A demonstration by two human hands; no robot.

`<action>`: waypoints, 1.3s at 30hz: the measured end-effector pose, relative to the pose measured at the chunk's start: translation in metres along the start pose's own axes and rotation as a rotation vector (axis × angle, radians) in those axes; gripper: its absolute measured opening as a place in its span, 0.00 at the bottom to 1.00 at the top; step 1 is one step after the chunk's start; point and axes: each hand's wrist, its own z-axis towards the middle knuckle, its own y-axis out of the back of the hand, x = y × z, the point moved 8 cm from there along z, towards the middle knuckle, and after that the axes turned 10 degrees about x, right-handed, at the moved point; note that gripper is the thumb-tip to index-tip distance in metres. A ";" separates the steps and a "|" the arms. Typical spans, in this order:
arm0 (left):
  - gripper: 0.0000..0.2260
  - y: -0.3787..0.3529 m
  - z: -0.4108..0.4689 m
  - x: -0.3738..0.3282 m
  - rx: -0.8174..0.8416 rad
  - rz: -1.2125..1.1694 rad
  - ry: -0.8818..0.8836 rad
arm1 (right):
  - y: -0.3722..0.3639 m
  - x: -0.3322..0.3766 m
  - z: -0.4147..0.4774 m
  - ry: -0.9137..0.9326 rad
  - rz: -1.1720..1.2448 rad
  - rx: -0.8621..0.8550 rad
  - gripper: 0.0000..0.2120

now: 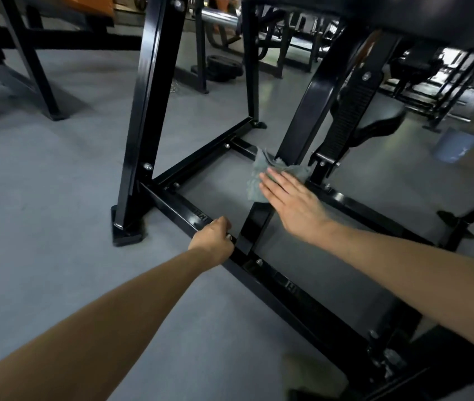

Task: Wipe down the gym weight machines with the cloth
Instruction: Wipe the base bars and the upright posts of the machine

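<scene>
Fingers [276, 183] of the right hand [293, 206] are seen in the head view laid straight and close together, pressed flat on the cloth [254, 189]; nothing is gripped by them. The cloth is held down on the centre bar [254, 224] of the weight machine's base, just at the foot of the sloped upright [302, 123]. The left hand [212, 235] is curled round the near base rail [172, 205], where the body appears to be braced. The step in hand is judged to be the wiping of the low frame members. Since the cloth is only pinned by a flat palm, it could be left behind or bunched up if pressure is eased during a stroke. Snagging is also possible on the bolt heads [227, 146] set along the rails, and fingertips could be knocked against the foot of the upright if the stroke is carried too far forward. The cloth is grey-green, thin and crumpled, with loose folds spread beyond the hand on both sides. Whether it is damp cannot be told.
</scene>
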 end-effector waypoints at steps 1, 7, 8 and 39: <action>0.21 0.000 0.001 0.003 -0.017 0.002 -0.002 | -0.006 0.013 0.001 0.017 -0.023 0.018 0.33; 0.17 -0.008 0.003 0.003 -0.088 0.106 -0.055 | -0.062 0.117 -0.001 0.352 -0.017 0.377 0.22; 0.18 -0.009 0.004 0.002 -0.080 0.117 -0.059 | -0.067 0.127 0.000 0.404 -0.015 0.384 0.17; 0.21 0.194 -0.245 -0.358 -0.897 0.074 -1.046 | 0.356 -0.195 -0.173 -0.507 0.212 -0.655 0.22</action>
